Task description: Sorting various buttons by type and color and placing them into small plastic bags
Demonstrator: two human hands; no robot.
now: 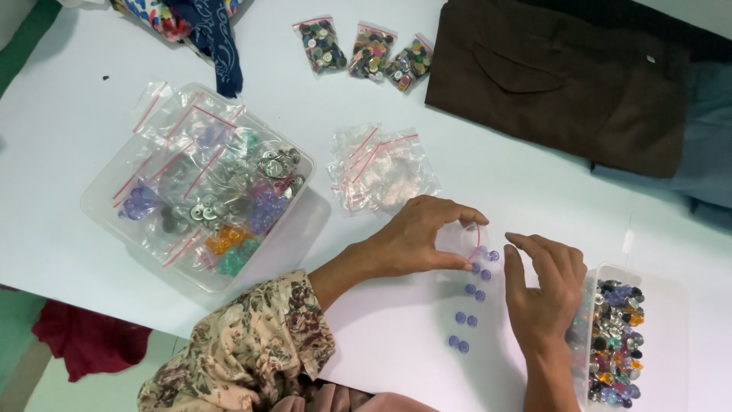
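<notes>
My left hand holds a small clear zip bag with a red seal strip, pinching its mouth wide against the white table. Several small purple-blue beads lie in a loose line on the table just below and beside the bag. My right hand rests flat to the right of the beads, fingers together and pointing toward the bag's mouth, holding nothing that I can see. A small clear box of mixed coloured gems and buttons stands just right of my right wrist.
A large clear tub with bagged beads and buttons sits at the left. A pile of empty zip bags lies in the middle. Three filled button bags lie at the back. Brown fabric covers the back right.
</notes>
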